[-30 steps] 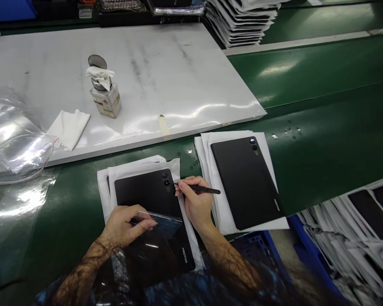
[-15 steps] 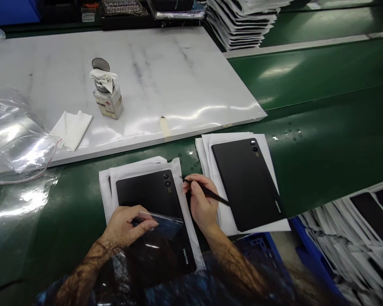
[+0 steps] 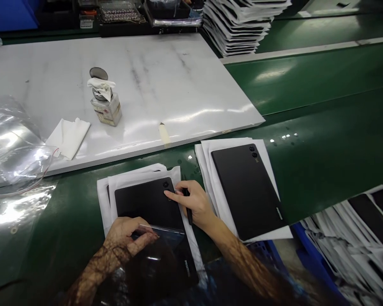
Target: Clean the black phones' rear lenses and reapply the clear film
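Nearest: black tablet (image 3: pixel 148 204), back face up, on a stack of white sleeves (image 3: pixel 104 195) on the green belt (image 3: pixel 322 140); all places below taken from this tablet. Left hand (image 3: pixel 127 236) over its near half, thumb and forefinger pinched on the edge of a clear film (image 3: pixel 166 238) lying across the near end. Right hand (image 3: pixel 191 202) at its right edge, forefinger stretched out and pressed on the back just below the camera lenses (image 3: pixel 165 184) at the far right corner; remaining fingers curled around a thin black stylus (image 3: pixel 188 210), held roughly parallel to the right edge, tip toward the wearer. Just right of it: second black tablet (image 3: pixel 247 189), also back up, on its own white sleeves, untouched. Far right and nearer: loose heap of sleeved units (image 3: pixel 354 229) below the belt edge. Left of it: crumpled clear plastic bags (image 3: pixel 15 157) partly on the belt, partly on the white board (image 3: pixel 178 85). Beyond it, on that board: strip of tape (image 3: pixel 163 131) at the near edge, folded white cloth (image 3: pixel 68 136), small glass bottle (image 3: pixel 106 106) with a wad of cloth on its cap. Farthest, beyond and to the right: tall stack of sleeved units (image 3: pixel 242 25).
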